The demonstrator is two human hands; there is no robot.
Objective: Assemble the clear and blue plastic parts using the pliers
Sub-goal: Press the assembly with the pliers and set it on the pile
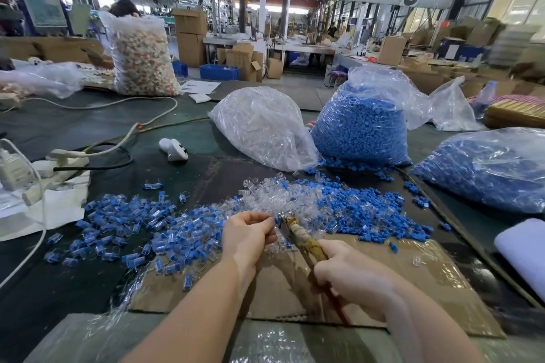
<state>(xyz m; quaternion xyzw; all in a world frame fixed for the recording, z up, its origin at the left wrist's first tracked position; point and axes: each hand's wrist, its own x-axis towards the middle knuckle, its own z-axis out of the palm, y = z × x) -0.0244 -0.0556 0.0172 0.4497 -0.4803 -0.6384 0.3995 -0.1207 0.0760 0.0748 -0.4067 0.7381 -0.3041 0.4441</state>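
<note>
1. Fingertips (pixel 267 222) of our left hand (pixel 247 233) pinch a small blue part (pixel 277 220), held at the nose of the pliers (pixel 298 234).
2. Our right hand (pixel 351 271) wraps the taped handles; how far the jaws stand apart we cannot tell.
3. Loose clear parts (pixel 277 197) and blue parts (pixel 362 215) lie just beyond; finished pieces (pixel 141 221) lie to the left.
4. Risk: squeezing off-centre may cock the part, or nip our fingertips so near the jaws.
</note>
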